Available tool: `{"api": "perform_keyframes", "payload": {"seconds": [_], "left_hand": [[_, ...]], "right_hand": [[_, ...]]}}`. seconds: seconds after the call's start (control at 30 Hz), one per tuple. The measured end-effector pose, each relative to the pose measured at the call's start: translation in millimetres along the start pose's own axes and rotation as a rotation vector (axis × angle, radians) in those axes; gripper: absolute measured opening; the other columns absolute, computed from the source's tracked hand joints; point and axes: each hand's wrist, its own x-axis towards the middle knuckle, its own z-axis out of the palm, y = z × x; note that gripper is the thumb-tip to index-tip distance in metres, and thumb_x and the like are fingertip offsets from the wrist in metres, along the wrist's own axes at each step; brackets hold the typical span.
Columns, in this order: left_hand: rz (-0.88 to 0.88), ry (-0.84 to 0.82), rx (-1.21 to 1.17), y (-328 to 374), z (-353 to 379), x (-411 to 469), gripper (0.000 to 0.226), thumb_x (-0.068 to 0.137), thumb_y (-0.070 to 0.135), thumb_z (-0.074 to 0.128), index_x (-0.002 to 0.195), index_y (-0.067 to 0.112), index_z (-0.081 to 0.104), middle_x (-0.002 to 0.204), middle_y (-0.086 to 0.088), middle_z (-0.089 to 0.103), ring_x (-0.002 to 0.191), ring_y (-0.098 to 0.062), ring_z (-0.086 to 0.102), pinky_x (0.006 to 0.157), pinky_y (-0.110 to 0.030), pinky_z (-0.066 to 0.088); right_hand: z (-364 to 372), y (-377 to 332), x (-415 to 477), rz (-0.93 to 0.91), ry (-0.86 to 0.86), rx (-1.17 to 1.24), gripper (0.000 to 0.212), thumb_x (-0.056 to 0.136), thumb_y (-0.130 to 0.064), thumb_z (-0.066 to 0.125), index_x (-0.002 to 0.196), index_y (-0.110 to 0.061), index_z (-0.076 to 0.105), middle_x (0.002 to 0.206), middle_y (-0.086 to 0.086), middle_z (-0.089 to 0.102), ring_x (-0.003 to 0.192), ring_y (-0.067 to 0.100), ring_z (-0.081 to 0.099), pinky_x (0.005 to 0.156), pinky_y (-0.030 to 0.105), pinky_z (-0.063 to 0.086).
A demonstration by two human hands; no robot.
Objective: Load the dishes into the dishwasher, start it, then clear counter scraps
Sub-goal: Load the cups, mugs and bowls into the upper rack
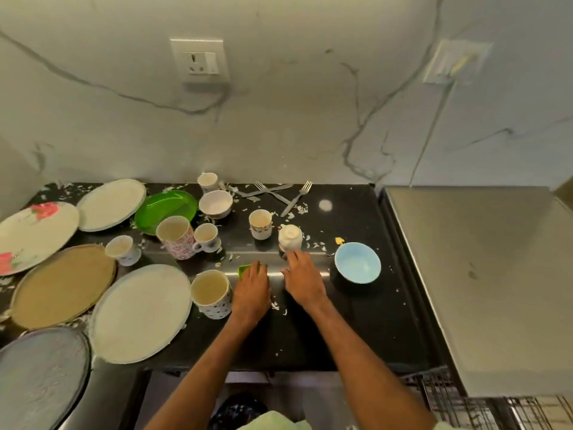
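overturned cup (290, 235): rim down, mid counter (350, 321), near blue bowl (357, 266)
right hand (302, 282): fingers straight, tips touching the cup's lower edge
left hand (251, 290): palm down over green piece (243, 269); grip unclear
plates (139, 311): left side
scraps (316, 245): scattered

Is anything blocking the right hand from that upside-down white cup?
Nothing visible. The right hand has its fingers at the near side of the upside-down white ceramic cup; only small white scraps lie around it.
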Motion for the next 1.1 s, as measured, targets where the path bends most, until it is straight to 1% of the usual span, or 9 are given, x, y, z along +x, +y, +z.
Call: {"api": "perform_keyframes", "payload": {"seconds": [0.1, 0.23, 0.37, 0.5, 0.6, 0.7, 0.9, 1.0, 1.1], "left_hand": [[0.029, -0.007, -0.022, -1, 2, 6, 0.059, 0.093, 0.016, 0.058, 0.147, 0.013, 0.034, 0.155, -0.012, 0.031, 0.139, -0.027, 0.037, 0.109, -0.040, 0.040], [0.146, -0.023, -0.132, 2, 9, 8, 0.056, 0.090, 0.003, 0.054, 0.143, 0.013, 0.040, 0.146, -0.007, 0.040, 0.132, -0.026, 0.041, 0.104, -0.038, 0.044], [0.223, -0.014, -0.144, 5, 12, 4, 0.044, 0.097, 0.015, 0.052, 0.141, 0.014, 0.045, 0.145, -0.005, 0.042, 0.131, -0.022, 0.042, 0.105, -0.033, 0.040], [0.207, 0.008, -0.104, 4, 12, 0, 0.036, 0.097, 0.024, 0.052, 0.133, 0.018, 0.051, 0.140, -0.002, 0.046, 0.126, -0.020, 0.047, 0.103, -0.037, 0.044], [0.196, 0.059, -0.095, 6, 9, -2, 0.034, 0.097, 0.021, 0.052, 0.131, 0.019, 0.053, 0.141, -0.001, 0.046, 0.128, -0.020, 0.048, 0.102, -0.040, 0.046], [0.163, 0.111, -0.152, 12, 6, -2, 0.033, 0.094, 0.017, 0.057, 0.127, 0.019, 0.057, 0.137, -0.001, 0.050, 0.126, -0.018, 0.050, 0.100, -0.038, 0.049], [0.167, 0.118, -0.195, 40, 8, -1, 0.031, 0.090, 0.011, 0.057, 0.121, 0.017, 0.056, 0.118, -0.003, 0.055, 0.106, -0.022, 0.057, 0.077, -0.033, 0.050], [0.090, 0.062, -0.298, 61, 11, -6, 0.029, 0.095, 0.019, 0.050, 0.124, 0.017, 0.052, 0.114, -0.005, 0.063, 0.102, -0.026, 0.062, 0.074, -0.038, 0.048], [-0.032, -0.020, -0.431, 75, 17, -8, 0.027, 0.103, 0.032, 0.040, 0.123, 0.017, 0.048, 0.108, -0.006, 0.069, 0.100, -0.030, 0.065, 0.074, -0.036, 0.045]], "right_hand": [[-9, 4, 13, 0.025, 0.024, -0.052, 0.052, 0.094, -0.020, 0.063, 0.141, -0.010, 0.045, 0.143, 0.008, 0.045, 0.132, 0.024, 0.042, 0.111, 0.035, 0.039], [-24, 8, 40, 0.123, -0.100, -0.131, 0.080, 0.091, -0.018, 0.068, 0.155, -0.016, 0.020, 0.161, 0.013, 0.015, 0.148, 0.033, 0.017, 0.118, 0.044, 0.027], [-34, 6, 73, 0.114, -0.252, -0.204, 0.093, 0.089, -0.013, 0.067, 0.158, -0.027, 0.006, 0.165, 0.010, 0.000, 0.150, 0.036, 0.005, 0.119, 0.052, 0.023], [-36, 5, 81, 0.077, -0.407, -0.277, 0.082, 0.091, -0.017, 0.066, 0.156, -0.028, 0.018, 0.163, 0.006, 0.011, 0.145, 0.035, 0.021, 0.115, 0.053, 0.032], [-35, 3, 68, 0.080, -0.313, -0.308, 0.069, 0.088, -0.022, 0.069, 0.147, -0.024, 0.033, 0.147, 0.011, 0.033, 0.130, 0.037, 0.043, 0.101, 0.050, 0.046], [-32, 7, 42, 0.161, -0.281, -0.244, 0.063, 0.085, -0.031, 0.074, 0.134, -0.021, 0.035, 0.135, 0.015, 0.044, 0.120, 0.038, 0.053, 0.095, 0.050, 0.050], [-36, 20, -11, 0.228, -0.258, -0.138, 0.059, 0.084, -0.025, 0.072, 0.129, -0.018, 0.034, 0.126, 0.014, 0.052, 0.110, 0.036, 0.061, 0.087, 0.045, 0.051], [-43, 25, -35, 0.259, -0.194, -0.009, 0.049, 0.084, -0.030, 0.072, 0.120, -0.019, 0.040, 0.121, 0.009, 0.053, 0.104, 0.031, 0.061, 0.084, 0.043, 0.051], [-49, 36, -65, 0.324, -0.027, 0.233, 0.055, 0.078, -0.035, 0.077, 0.116, -0.028, 0.038, 0.118, -0.001, 0.051, 0.098, 0.023, 0.060, 0.082, 0.039, 0.052]]}}
